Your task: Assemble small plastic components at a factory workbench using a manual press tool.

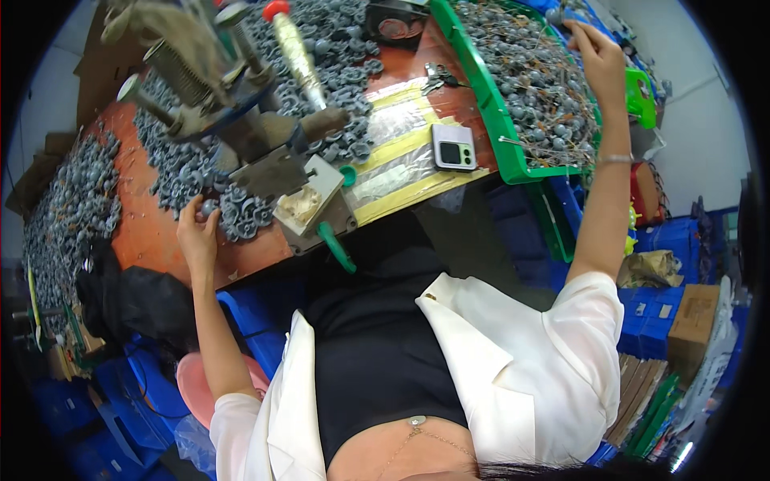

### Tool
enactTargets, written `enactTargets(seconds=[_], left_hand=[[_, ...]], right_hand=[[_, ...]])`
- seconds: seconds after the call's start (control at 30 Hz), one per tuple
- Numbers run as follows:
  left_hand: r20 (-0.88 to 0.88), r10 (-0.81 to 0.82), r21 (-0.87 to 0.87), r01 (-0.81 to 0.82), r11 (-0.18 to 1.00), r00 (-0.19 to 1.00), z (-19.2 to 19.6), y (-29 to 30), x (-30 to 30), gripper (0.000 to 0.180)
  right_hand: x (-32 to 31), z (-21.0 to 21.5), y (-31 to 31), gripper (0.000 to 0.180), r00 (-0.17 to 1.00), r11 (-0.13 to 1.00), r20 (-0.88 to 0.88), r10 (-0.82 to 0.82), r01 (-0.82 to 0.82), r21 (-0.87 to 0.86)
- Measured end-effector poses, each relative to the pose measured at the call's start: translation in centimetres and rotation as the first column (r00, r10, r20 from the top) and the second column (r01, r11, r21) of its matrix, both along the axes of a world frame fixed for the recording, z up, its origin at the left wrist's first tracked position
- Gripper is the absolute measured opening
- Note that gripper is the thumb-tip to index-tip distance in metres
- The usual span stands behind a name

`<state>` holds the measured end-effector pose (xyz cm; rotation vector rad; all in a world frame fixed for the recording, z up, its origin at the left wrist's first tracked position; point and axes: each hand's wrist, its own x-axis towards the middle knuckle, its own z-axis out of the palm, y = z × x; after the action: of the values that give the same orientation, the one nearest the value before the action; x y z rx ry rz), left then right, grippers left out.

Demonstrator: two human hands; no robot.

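While both arms stretch out:
Left hand point(196, 232): fingers pinched on a grey part point(210, 207), pile's seven o'clock edge.
Press point(241, 104): between the heaps.
Phone point(454, 147): beside tray.
Green tray point(481, 88): wired grey parts.
Right hand point(597, 52): at tray's two o'clock, fingers apart.

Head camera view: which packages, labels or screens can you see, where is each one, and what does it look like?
Folded flip phone: on the taped workbench beside the green tray, squarish, pale grey, small dark screen.
Cardboard box: far right on the floor, brown, with a pale label.
Blue crates: right, beside the box, small white labels.
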<state>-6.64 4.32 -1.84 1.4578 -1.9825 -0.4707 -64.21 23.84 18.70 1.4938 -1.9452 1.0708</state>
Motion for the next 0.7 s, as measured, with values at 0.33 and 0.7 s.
enactTargets(seconds=[0.33, 0.7], left_hand=[[-0.624, -0.045, -0.081, -0.007, 0.997, 0.78, 1.8, 6.6, -3.1, 0.034], [-0.451, -0.384, -0.2, 0.328, 0.923, 0.806, 1.8, 10.7, -8.9, 0.027]], right_hand=[[15.7, -3.9, 3.9, 0.024, 0.209, 0.75, 0.91, 0.358, -0.645, -0.147], [25.9, -8.3, 2.7, 0.012, -0.285, 0.45, 0.778, 0.56, -0.684, -0.574]])
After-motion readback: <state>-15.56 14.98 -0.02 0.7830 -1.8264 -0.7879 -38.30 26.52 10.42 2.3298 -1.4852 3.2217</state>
